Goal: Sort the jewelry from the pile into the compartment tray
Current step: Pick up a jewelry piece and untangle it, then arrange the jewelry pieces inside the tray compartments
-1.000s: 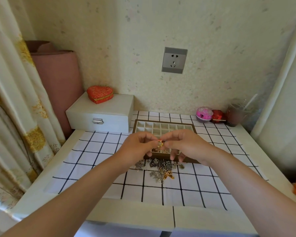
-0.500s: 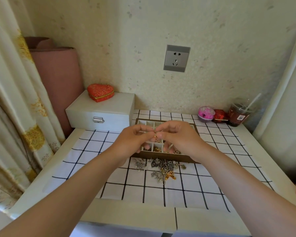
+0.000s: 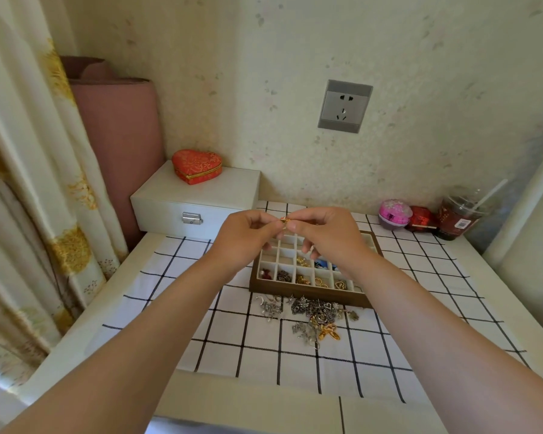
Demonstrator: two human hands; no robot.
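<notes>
Jewelry pile (image 3: 308, 314) lies on the bench (image 3: 232, 402), just before the tray (image 3: 282, 291). Left hand (image 3: 245, 236) and right hand (image 3: 329, 236) together pinch one small gold piece (image 3: 283, 219) above the tray, probably inspecting or untangling it before choosing its compartment.

No readable text — the label (image 3: 461, 224) on the drink cup (image 3: 455, 211) is too small.

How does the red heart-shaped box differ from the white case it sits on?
The red heart-shaped box is small and patterned in gold; the white case is bigger, rectangular and plain. The red heart-shaped box has a gold band round its middle; the white case has a silver clasp on its front. Both are shut.
</notes>
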